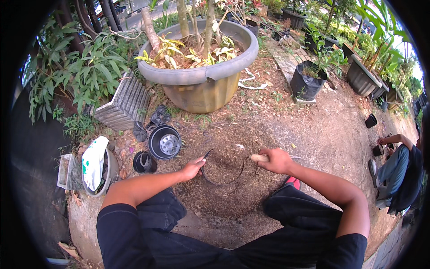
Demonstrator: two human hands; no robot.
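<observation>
My left hand (192,169) pinches a thin black edge, thumb uppermost, beside a dark curved rim (220,184). Brown, crumbly soil mix (224,163) lies inside and around this rim; whether it belongs to a pot cannot be made out. My right hand (276,161) is closed round a pale tan, wooden-looking handle (258,158), whose blunt end points left. The rest of that tool is mostly hidden by the hand. Left of the soil sits an open black plastic pot (165,142), with a smaller black pot (144,162) next to it.
A large grey planter (201,92) with thick stems stands ahead. Left are a ridged concrete block (124,102) and a pot with a white bag (93,163). A black plant bag (307,83) is at right, where another person (400,168) sits handling small pots.
</observation>
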